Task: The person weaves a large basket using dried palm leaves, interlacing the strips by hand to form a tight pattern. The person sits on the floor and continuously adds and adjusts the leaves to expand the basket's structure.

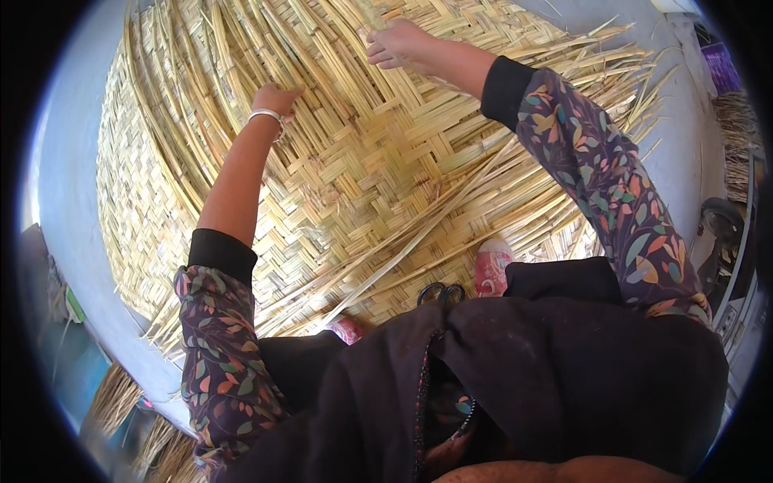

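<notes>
A large mat (346,193) woven from flat yellow-green reed strips spreads under both my hands. My left hand (276,102), with a pale bangle at the wrist, is down on the long unwoven strips (233,60) left of the middle. Its fingers are bent in against the strips, and what they grip is hidden. Farther off and to the right, my right hand (400,44) is raised over the mat with its fingers curled together. A blurred reed strip (369,12) runs up beside those fingers and appears to be in their grip.
Loose strip ends fan out at the mat's right edge (620,60). Several long strips lie diagonally across its near part. Black-handled scissors (441,293) lie close to my body, between my pink shoes (492,267). Bundles of dry stalks (113,398) stand at the lower left.
</notes>
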Demonstrator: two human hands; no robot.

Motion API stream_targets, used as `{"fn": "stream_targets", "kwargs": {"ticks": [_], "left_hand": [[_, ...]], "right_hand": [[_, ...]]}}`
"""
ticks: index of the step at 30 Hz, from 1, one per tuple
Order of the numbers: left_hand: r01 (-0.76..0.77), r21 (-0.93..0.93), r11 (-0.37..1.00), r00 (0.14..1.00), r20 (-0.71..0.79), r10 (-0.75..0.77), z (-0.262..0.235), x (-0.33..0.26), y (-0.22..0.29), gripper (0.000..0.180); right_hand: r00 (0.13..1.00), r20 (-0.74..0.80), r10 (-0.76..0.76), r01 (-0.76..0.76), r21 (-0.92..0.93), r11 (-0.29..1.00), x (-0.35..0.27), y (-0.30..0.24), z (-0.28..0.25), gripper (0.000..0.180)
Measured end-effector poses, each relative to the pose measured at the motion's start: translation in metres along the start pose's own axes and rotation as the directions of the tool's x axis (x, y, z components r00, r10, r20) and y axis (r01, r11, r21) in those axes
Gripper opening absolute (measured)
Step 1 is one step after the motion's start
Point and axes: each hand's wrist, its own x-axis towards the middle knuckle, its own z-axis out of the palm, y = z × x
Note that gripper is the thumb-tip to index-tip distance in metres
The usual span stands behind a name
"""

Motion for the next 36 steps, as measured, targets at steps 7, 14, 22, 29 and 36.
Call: {"fn": "stream_targets", "kwargs": {"ticks": [7,14,22,29,36], "left_hand": [[0.279,-0.316,0.907,0.945,0.257,-0.201,-0.027,-0.034,0.028,0.032],[0.177,-0.665,0.726,0.970,0.245,-0.012,-0.020,-0.040,0.009,0.028],[0.151,-0.444,0.883,0.986,0.129,-0.103,-0.019,-0.042,0.012,0.027],[-0.024,-0.646,0.763,0.982,0.127,0.139,-0.018,-0.049,0.007,0.020],[0.224,-0.961,0.161,0.904,0.266,0.334,-0.052,-0.052,0.038,0.043]], "right_hand": [[0.997,0.036,0.071,-0.069,-0.061,0.996,0.040,0.010,0.027,0.041],[0.995,-0.095,0.028,-0.044,-0.166,0.985,0.066,0.021,0.039,0.027],[0.998,0.050,0.022,-0.022,0.000,1.000,0.048,0.014,0.036,0.027],[0.993,0.080,0.091,-0.095,0.053,0.994,0.035,0.019,0.034,0.028],[0.988,0.095,0.124,-0.131,0.063,0.989,0.024,0.016,0.023,0.026]]}}
